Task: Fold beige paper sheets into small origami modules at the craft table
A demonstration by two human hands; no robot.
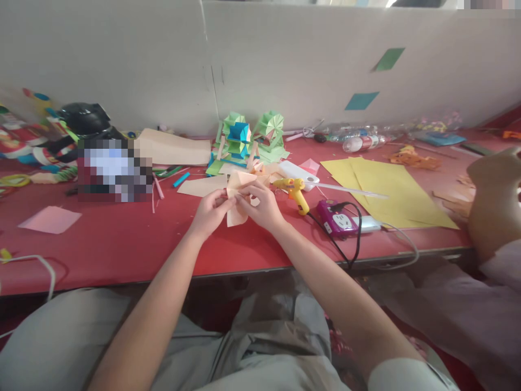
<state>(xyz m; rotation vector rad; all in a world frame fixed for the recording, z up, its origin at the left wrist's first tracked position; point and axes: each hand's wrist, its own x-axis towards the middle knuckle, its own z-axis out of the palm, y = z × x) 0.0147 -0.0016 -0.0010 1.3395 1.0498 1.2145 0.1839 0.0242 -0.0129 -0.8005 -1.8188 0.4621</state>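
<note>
Between my two hands is a pale peach sheet of paper (236, 217), bent and partly hidden by my fingers. My left hand (211, 213) pinches its left side, thumb near the middle. On the other side my right hand (262, 205) grips the same paper, fingers bent over its top. Just right of my right hand lies a yellow hot glue gun (299, 195) with a clear glue stick (345, 189) out of its back. Behind the hands stand folded green paper shapes (271, 127) and a blue folded paper piece (239, 138).
A purple power socket (340, 220) with a black cable sits at the right, beside yellow paper sheets (391, 190). Plastic bottles (364, 143) lie along the wall. Pink paper (51, 219) is at left. Another person's arm (494, 201) rests at the far right.
</note>
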